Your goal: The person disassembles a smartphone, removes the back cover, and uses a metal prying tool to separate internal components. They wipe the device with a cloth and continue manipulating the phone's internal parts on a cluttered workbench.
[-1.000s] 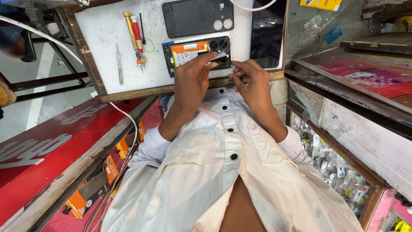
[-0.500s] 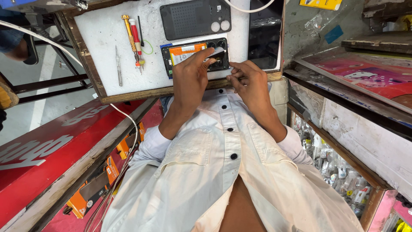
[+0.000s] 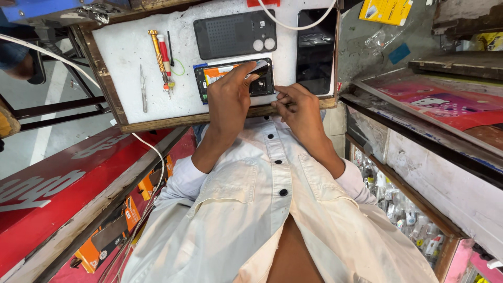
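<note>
The left hand (image 3: 229, 99) pinches a small dark part (image 3: 260, 67) between thumb and forefinger, over the far right corner of an opened phone (image 3: 209, 77). That phone lies flat on the white worktop (image 3: 120, 57), back removed, its orange-labelled battery (image 3: 216, 75) showing. Its long axis runs left to right across the board, parallel to the near wooden edge. The pinched part sits at the phone's right end, just beyond the left hand's fingertips and left of the right hand (image 3: 297, 107).

The right hand rests near the board's near edge, fingers curled with the tips drawn together close by the phone's right end; whether they hold anything cannot be told. The left hand is the nearer of the two to the part, reaching far across the phone's body.

Beyond the phone lies a dark grey back cover (image 3: 230, 35) with camera cutouts. A black phone (image 3: 315, 50) stands end-on to the right. A red-handled screwdriver (image 3: 165, 60), a yellow-handled one (image 3: 156, 50) and steel tweezers (image 3: 143, 89) lie to the left. A white cable (image 3: 293, 23) loops at the far edge.
</note>
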`<action>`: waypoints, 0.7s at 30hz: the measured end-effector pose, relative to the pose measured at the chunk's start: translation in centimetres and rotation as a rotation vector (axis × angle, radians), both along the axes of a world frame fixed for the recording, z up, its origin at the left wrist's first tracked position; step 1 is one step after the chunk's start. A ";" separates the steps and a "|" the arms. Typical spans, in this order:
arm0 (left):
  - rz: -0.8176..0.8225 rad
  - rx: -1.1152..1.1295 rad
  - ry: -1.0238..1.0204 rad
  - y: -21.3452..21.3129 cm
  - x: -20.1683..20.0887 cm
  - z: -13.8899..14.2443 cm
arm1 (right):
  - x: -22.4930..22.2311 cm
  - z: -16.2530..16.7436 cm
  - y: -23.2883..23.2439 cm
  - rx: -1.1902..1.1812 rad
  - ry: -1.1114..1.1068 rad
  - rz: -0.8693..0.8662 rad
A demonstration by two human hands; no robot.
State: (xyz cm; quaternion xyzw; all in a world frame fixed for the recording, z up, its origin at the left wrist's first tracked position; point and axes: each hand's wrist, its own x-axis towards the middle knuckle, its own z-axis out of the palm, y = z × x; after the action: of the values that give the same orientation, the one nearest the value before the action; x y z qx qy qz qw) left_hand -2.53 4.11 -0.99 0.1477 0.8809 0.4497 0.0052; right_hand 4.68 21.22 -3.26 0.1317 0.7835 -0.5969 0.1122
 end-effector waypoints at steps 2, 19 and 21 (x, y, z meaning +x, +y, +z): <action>0.002 0.014 0.011 0.1 -0.2 0.0 | -0.1 0.0 0.1 -0.006 -0.002 0.000; -0.002 0.038 0.014 0.5 -0.9 -0.4 | -0.2 -0.1 0.5 0.006 -0.015 0.002; 0.002 0.041 0.012 0.6 -1.0 -0.5 | -0.3 0.0 0.5 -0.001 -0.006 0.005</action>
State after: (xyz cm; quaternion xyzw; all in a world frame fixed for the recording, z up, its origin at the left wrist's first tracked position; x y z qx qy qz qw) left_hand -3.52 4.69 -1.44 0.1494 0.8716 0.4670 -0.0037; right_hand 4.35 21.72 -3.23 0.1314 0.7833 -0.5965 0.1158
